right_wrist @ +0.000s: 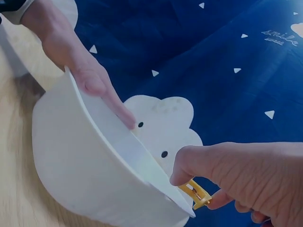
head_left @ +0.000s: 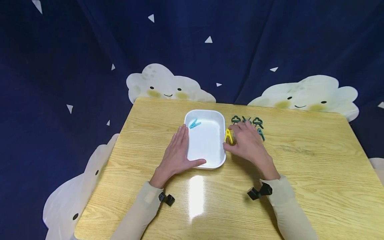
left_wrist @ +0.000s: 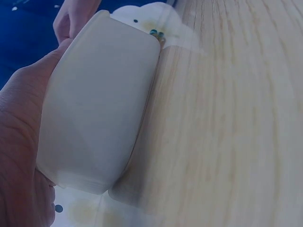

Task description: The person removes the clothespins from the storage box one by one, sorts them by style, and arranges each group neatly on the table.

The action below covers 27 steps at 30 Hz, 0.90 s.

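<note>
Against the left side of a white plastic tub (head_left: pixel 207 143) rests my left hand (head_left: pixel 177 155), fingers straight along the rim and thumb over the near edge. My right hand (head_left: pixel 247 141) pinches a yellow clothespin (head_left: pixel 228 136) between thumb and index finger, right at the tub's right rim. The right wrist view shows that yellow clothespin (right_wrist: pixel 196 193) between the fingertips, overlapping the rim's corner. Inside the tub, near its far left corner, lies a light blue clothespin (head_left: pixel 195 124). The tub's outer wall (left_wrist: pixel 97 99) fills much of the left wrist view.
Beyond the right hand on the wooden table (head_left: pixel 300 150) lie several dark green cloud-shaped clips (head_left: pixel 236 119). A teal clothespin (head_left: pixel 261 134) lies just right of that hand, partly hidden by it. A dark blue curtain (head_left: pixel 186 43) with white clouds hangs behind the table.
</note>
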{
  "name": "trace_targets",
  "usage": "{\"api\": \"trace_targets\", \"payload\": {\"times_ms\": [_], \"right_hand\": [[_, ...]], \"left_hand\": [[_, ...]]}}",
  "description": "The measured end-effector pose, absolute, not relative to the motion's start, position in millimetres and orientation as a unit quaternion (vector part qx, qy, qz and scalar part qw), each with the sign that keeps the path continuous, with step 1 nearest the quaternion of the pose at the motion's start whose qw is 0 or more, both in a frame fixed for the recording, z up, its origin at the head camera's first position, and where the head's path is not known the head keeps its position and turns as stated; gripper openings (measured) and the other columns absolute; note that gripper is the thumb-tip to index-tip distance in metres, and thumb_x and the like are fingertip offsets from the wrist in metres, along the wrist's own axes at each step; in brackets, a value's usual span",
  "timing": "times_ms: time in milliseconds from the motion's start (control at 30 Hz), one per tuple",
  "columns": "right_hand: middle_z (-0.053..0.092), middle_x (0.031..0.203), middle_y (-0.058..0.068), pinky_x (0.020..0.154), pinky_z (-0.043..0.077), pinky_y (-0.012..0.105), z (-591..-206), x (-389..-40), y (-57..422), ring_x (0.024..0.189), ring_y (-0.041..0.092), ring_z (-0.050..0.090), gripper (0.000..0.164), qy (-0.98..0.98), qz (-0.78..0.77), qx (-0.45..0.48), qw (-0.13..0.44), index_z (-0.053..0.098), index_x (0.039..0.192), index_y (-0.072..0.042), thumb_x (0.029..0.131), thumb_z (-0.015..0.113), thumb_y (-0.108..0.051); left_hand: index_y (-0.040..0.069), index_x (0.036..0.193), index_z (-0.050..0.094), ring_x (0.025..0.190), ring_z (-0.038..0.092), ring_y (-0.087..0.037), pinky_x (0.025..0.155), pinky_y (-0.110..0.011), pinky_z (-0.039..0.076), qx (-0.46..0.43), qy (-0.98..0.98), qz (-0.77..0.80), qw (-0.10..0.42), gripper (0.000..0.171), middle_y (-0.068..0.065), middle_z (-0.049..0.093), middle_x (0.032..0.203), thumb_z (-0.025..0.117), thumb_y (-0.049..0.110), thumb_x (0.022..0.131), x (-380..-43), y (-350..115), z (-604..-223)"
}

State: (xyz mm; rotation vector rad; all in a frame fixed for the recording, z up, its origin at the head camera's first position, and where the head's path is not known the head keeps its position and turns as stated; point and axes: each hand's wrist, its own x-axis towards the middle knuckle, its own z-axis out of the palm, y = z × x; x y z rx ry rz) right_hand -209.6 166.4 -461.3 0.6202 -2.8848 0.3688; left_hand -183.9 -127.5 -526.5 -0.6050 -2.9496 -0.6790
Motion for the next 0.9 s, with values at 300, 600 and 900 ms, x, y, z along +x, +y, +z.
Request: {"api": "trace_targets", "payload": {"times_ms": [300, 600, 900], "right_hand": [[0.069, 0.118, 0.021, 0.085, 0.043, 0.047, -464, -209, 192, 0.099, 0.036, 0.05, 0.071, -0.969, 0.129, 0.19, 0.087, 0.069, 0.129, -0.001, 0.078, 0.082, -0.048], [0.067, 0.105, 0.018, 0.079, 0.042, 0.048, -468, -207, 215, 0.094, 0.036, 0.05, 0.067, -0.97, 0.131, 0.187, 0.081, 0.07, 0.127, -0.001, 0.077, 0.082, -0.045], [0.059, 0.086, 0.009, 0.071, 0.034, 0.04, -480, -206, 236, 0.081, 0.031, 0.044, 0.067, -0.973, 0.119, 0.186, 0.064, 0.072, 0.127, -0.003, 0.076, 0.084, -0.045]], "left_hand": [[0.001, 0.165, -0.004, 0.162, 0.003, -0.03, 0.131, -0.041, 0.008, -0.2, -0.955, -0.217, 0.034, 0.144, -0.019, 0.003, 0.175, 0.055, 0.095, 0.074, -184, -127, -526], [0.002, 0.166, -0.005, 0.162, 0.0, -0.028, 0.131, -0.042, 0.008, -0.198, -0.956, -0.216, 0.033, 0.145, -0.015, -0.003, 0.175, 0.053, 0.097, 0.073, -184, -128, -527], [0.002, 0.166, -0.004, 0.162, -0.003, -0.024, 0.131, -0.041, 0.008, -0.198, -0.956, -0.214, 0.037, 0.145, -0.017, 0.001, 0.175, 0.053, 0.098, 0.073, -185, -127, -530]]}}
